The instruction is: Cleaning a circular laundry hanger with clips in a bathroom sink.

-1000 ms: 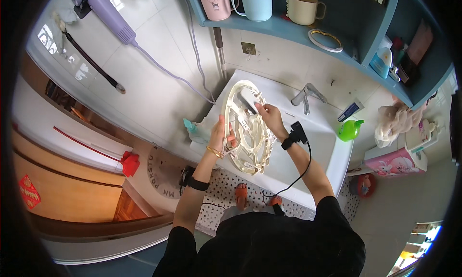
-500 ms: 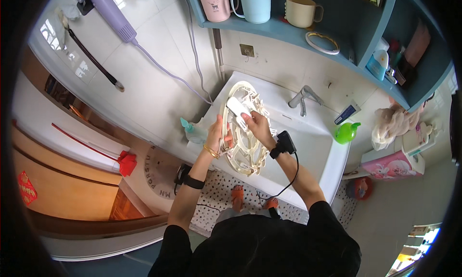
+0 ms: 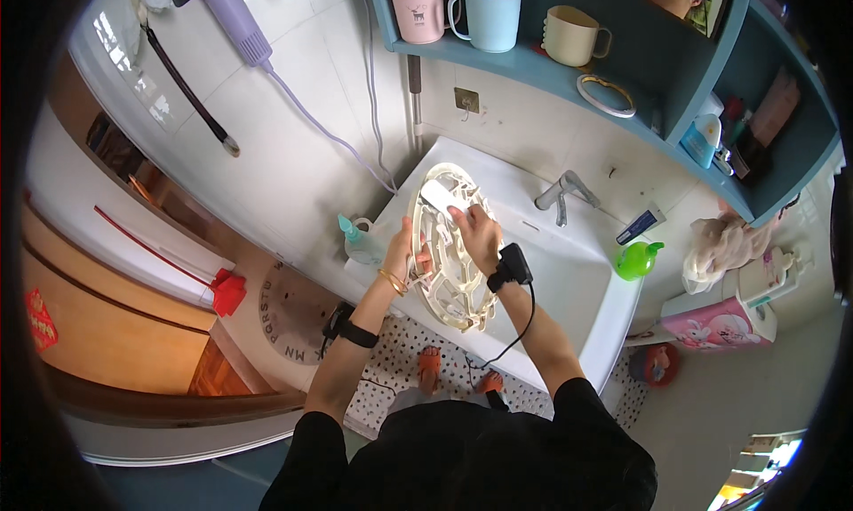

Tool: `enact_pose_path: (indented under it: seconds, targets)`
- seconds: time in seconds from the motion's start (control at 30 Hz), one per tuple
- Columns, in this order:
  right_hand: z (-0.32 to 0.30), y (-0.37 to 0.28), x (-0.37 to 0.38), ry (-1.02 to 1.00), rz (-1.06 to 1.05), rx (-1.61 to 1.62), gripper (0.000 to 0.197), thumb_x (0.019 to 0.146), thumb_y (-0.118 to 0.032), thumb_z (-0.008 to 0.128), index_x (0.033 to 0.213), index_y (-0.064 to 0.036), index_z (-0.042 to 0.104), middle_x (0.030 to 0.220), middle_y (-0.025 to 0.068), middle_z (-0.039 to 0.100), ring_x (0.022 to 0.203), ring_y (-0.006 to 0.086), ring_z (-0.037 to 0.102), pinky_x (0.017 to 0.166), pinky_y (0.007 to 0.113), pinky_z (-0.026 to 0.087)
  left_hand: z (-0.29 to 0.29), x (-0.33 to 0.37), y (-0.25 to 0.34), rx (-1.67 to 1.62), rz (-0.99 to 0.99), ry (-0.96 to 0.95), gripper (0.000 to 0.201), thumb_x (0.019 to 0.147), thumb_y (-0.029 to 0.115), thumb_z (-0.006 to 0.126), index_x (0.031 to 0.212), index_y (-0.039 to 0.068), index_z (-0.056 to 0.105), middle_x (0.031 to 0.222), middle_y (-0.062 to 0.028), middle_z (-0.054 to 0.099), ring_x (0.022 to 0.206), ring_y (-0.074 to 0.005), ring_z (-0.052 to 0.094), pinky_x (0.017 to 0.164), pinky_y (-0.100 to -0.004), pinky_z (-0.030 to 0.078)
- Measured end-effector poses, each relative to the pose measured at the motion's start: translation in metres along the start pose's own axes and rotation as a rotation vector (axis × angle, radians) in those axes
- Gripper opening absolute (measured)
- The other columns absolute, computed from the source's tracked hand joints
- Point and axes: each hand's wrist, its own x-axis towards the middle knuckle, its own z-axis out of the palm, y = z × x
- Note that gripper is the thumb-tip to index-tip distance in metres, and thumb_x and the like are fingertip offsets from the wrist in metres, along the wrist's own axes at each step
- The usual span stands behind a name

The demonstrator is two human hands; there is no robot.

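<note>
An oval, cream-coloured clip hanger (image 3: 450, 293), a frame with clothes pegs around it, is held tilted over the near left side of the white sink (image 3: 569, 302). My left hand (image 3: 402, 247) is closed on its left rim, the fingertips showing through the frame. My right hand (image 3: 480, 237) grips a smooth white oblong piece (image 3: 436, 196) against the upper part of the hanger. Whether that piece is a separate tool or part of the hanger, I cannot make out. Both wrists wear black straps with small boxes.
A tap (image 3: 566, 194) rises at the sink's back. Beside the sink stand a green bottle (image 3: 638, 259), a toothpaste tube (image 3: 641, 224) and a pale teal pump bottle (image 3: 360, 244). Above hangs a blue shelf (image 3: 533, 74) with cups. A purple appliance (image 3: 233, 18) trails its cord down the left wall.
My right hand and the white piece have shifted slightly over the hanger. The hanger has turned a little, and the whole view has moved slightly. Both hands keep their hold.
</note>
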Motion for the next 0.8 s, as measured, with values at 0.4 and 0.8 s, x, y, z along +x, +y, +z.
enact_pose_path:
  seconds: [0.4, 0.8]
  targets:
    - [0.0, 0.004, -0.013, 0.045, 0.095, -0.005, 0.044, 0.076, -0.041, 0.059, 0.062, -0.0003, 0.05, 0.047, 0.014, 0.045, 0.04, 0.0243, 0.044, 0.04, 0.034, 0.034, 0.001, 0.001, -0.001, -0.036, -0.03, 0.026, 0.053, 0.078, 0.062, 0.034, 0.074, 0.01, 0.043, 0.043, -0.0009, 0.036, 0.035, -0.0198, 0.047, 0.034, -0.034, 0.044]
    - [0.007, 0.0, -0.007, 0.101, 0.256, 0.167, 0.047, 0.079, -0.04, 0.056, 0.058, 0.0018, 0.049, 0.043, 0.0072, 0.037, 0.042, 0.0133, 0.033, 0.041, 0.031, 0.029, 0.003, 0.001, 0.002, -0.059, -0.029, 0.057, 0.053, 0.077, 0.062, 0.037, 0.075, 0.009, 0.043, 0.043, -0.0015, 0.037, 0.035, -0.0206, 0.047, 0.035, -0.0363, 0.044]
